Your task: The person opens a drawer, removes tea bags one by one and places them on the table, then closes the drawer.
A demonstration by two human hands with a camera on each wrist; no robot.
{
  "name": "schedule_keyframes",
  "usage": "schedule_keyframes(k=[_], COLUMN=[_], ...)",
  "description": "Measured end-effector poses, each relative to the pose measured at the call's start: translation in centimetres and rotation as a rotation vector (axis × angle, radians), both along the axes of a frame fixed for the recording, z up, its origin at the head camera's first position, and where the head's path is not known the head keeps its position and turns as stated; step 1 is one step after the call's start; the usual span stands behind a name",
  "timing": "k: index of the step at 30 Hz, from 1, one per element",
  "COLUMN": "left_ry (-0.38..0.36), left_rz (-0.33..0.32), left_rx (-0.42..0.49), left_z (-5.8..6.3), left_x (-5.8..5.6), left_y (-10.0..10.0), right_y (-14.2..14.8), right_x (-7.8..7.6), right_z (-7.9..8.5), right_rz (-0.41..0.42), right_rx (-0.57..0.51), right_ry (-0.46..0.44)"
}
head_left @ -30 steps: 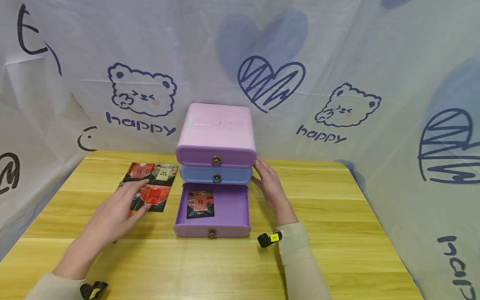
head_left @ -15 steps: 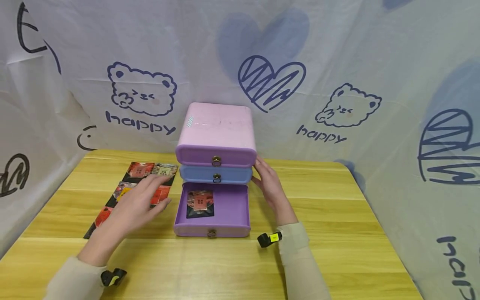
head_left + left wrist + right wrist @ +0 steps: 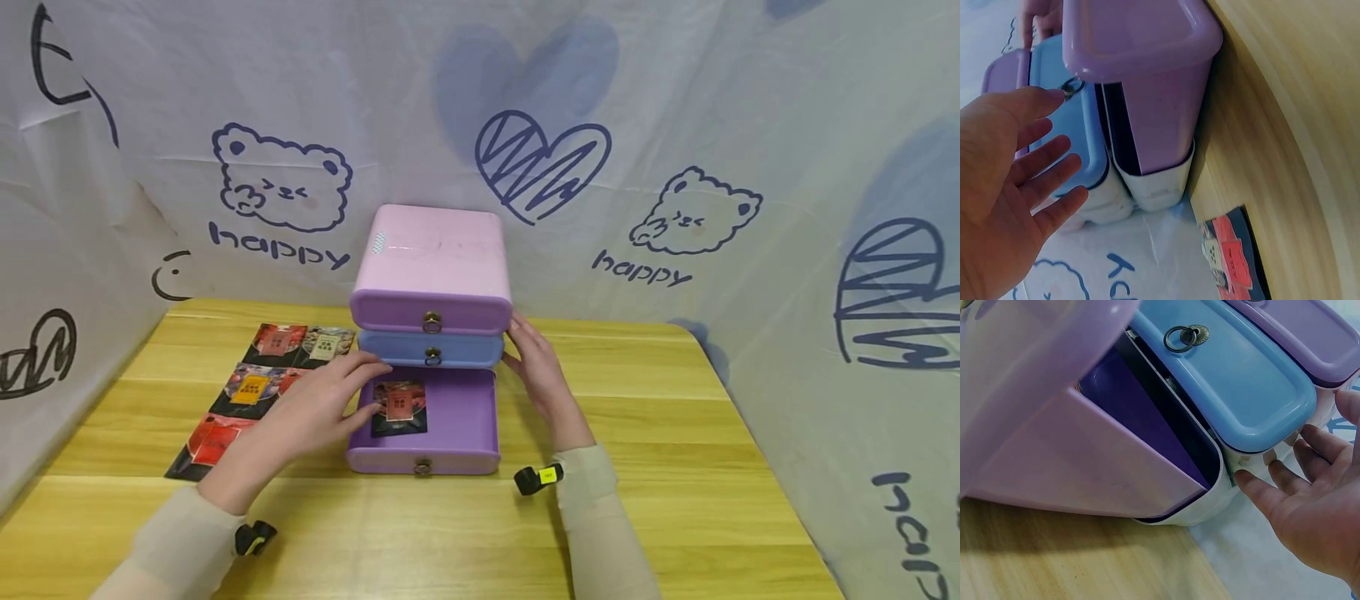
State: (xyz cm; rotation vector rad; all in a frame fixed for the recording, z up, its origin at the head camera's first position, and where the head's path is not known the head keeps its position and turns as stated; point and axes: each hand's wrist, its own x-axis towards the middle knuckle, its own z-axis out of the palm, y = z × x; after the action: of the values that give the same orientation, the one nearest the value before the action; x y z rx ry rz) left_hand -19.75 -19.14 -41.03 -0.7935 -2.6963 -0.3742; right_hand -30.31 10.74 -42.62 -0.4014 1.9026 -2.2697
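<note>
A small cabinet [image 3: 442, 250] with stacked drawers stands on the table. Its bottom purple drawer [image 3: 461, 417] is pulled out, and one flat dark-and-red packet [image 3: 405, 412] lies in the left part of it. My left hand [image 3: 315, 412] hovers by this drawer's left edge, fingers loosely extended, holding nothing. In the left wrist view its thumb appears near the ring pull [image 3: 1072, 89] of the blue drawer [image 3: 1063, 134]; contact cannot be told. My right hand [image 3: 542, 375] rests its fingertips against the cabinet's right side, as the right wrist view also shows.
Several similar packets lie in rows left of the cabinet, among them a red one [image 3: 217, 442], one with a yellow label [image 3: 250, 389] and one with a pale label [image 3: 325, 346]. Behind the wooden table [image 3: 652, 467] hangs a printed white cloth [image 3: 420, 100].
My left hand has moved right, from above the packets to the open drawer's left edge, uncovering more packets. My right hand, the cabinet and the packet in the drawer have stayed put.
</note>
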Motion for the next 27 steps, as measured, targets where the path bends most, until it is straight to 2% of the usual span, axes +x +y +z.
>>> schedule_keyframes(k=[9, 12, 16, 23, 27], left_ry=[-0.008, -0.014, -0.059, -0.180, -0.242], left_rz=[-0.138, -0.166, -0.172, -0.194, -0.168], left_rx=[-0.093, -0.123, -0.159, -0.210, -0.261], left_z=[-0.7, -0.8, -0.9, -1.2, -1.4], left_x=[-1.2, -1.5, -1.9, -2.6, -2.9], left_y=[1.4, 1.7, 2.0, 2.6, 2.9], right_y=[0.1, 0.0, 0.0, 0.0, 0.1], right_x=[0.0, 0.1, 0.1, 0.1, 0.1], right_z=[0.0, 0.0, 0.1, 0.1, 0.1], right_rz=[0.006, -0.002, -0.011, -0.016, -0.020], right_rx=[0.002, 0.009, 0.009, 0.019, 0.031], right_ry=[0.013, 0.003, -0.007, 0.000, -0.004])
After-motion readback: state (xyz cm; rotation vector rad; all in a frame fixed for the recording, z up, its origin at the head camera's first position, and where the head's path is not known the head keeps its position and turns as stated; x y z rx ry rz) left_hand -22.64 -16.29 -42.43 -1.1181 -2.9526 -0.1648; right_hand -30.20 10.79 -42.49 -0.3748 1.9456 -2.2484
